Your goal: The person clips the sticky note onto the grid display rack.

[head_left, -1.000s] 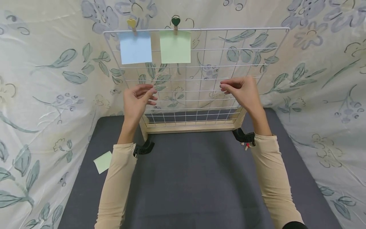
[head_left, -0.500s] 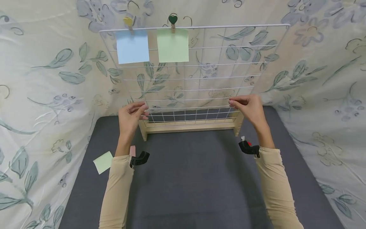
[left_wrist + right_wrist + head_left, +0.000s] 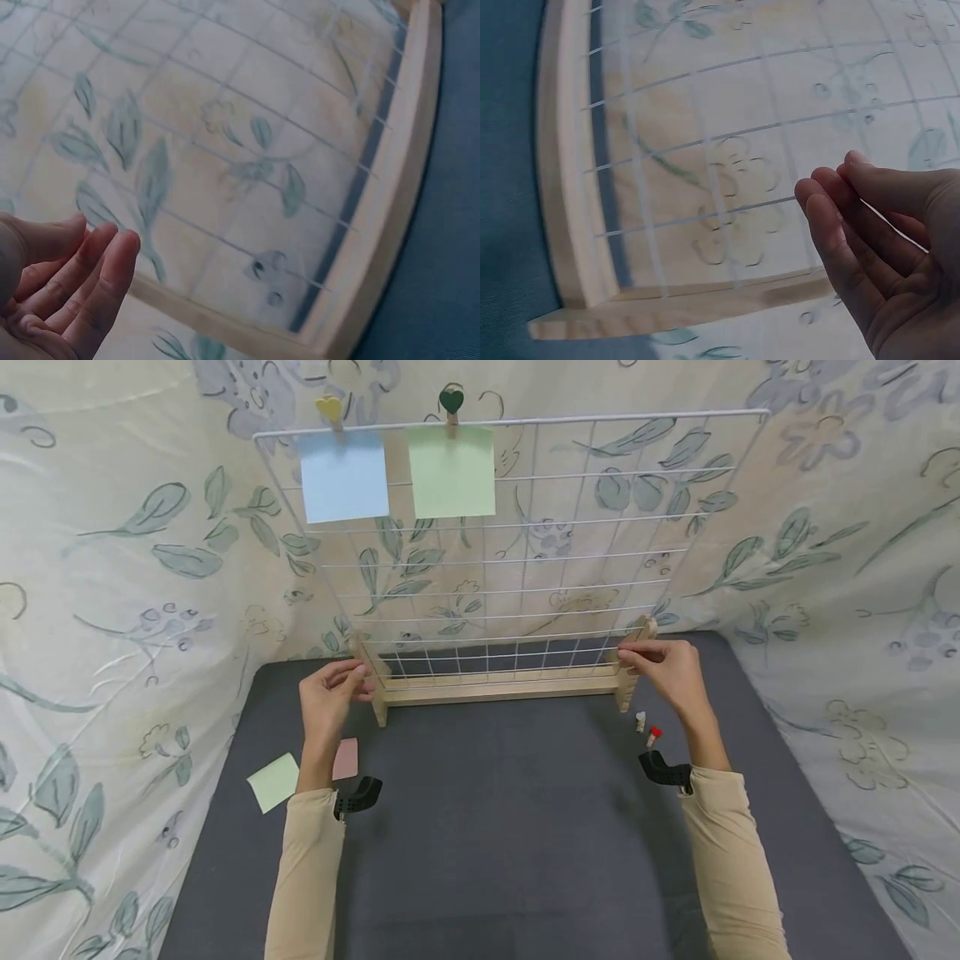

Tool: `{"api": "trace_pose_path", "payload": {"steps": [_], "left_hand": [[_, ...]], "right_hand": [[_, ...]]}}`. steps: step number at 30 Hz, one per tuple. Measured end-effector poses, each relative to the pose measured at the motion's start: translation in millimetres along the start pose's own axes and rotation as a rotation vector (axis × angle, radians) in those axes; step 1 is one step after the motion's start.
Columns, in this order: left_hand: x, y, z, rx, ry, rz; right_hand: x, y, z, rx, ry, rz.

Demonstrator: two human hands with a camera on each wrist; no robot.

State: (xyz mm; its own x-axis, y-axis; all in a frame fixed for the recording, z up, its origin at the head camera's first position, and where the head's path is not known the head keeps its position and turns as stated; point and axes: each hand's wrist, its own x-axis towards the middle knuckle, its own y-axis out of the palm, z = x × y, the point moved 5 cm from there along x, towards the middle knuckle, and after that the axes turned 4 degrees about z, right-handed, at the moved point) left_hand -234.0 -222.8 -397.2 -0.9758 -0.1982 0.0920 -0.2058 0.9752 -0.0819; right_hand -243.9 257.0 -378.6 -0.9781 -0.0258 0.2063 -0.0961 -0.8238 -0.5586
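My left hand (image 3: 327, 697) hovers beside the left wooden foot of the white wire grid (image 3: 512, 420). Its fingers are loosely bent, and the left wrist view shows nothing between them. On the other side, my right hand (image 3: 670, 677) hangs near the right wooden foot, fingers relaxed and holding nothing in the right wrist view. A blue paper note (image 3: 345, 477) hangs from the grid's top bar under a yellow heart clothespin (image 3: 330, 410). Beside it a pale green note (image 3: 453, 472) hangs under a dark green heart clothespin (image 3: 452, 402).
Left of my left forearm, another pale green note (image 3: 273, 782) lies on the dark grey table (image 3: 495, 827); a pink note (image 3: 346, 758) lies just right of that forearm. Near the right foot lie a red heart clothespin (image 3: 655, 733) and a small whitish clothespin (image 3: 640, 722). Floral cloth surrounds the table.
Both hands have come down and outward from in front of the grid towards its feet. The pink note and the small clothespins, covered before, now show. The hanging notes stay on the grid.
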Motion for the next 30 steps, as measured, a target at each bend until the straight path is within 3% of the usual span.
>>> {"api": "trace_pose_path", "payload": {"steps": [7,16,21,25,30], "left_hand": [[-5.5,-6.5,30.9,0.022,-0.06,-0.016],[-14.6,-18.9,58.1,0.025,-0.149,-0.07],[-20.1,-34.8,82.5,0.009,-0.221,-0.109],[-25.0,-50.0,99.0,-0.006,-0.24,-0.162],[-32.3,-64.1,114.1,0.066,-0.304,-0.209]], "right_hand": [[-7.8,6.6,-22.3,-0.028,0.02,0.028],[-17.2,8.8,-41.7,-0.032,0.068,0.021],[-29.8,7.5,-62.1,-0.042,0.113,0.026],[-41.0,6.0,-80.4,-0.048,0.15,0.034],[-55.1,3.9,-99.2,-0.064,0.191,0.027]]}}
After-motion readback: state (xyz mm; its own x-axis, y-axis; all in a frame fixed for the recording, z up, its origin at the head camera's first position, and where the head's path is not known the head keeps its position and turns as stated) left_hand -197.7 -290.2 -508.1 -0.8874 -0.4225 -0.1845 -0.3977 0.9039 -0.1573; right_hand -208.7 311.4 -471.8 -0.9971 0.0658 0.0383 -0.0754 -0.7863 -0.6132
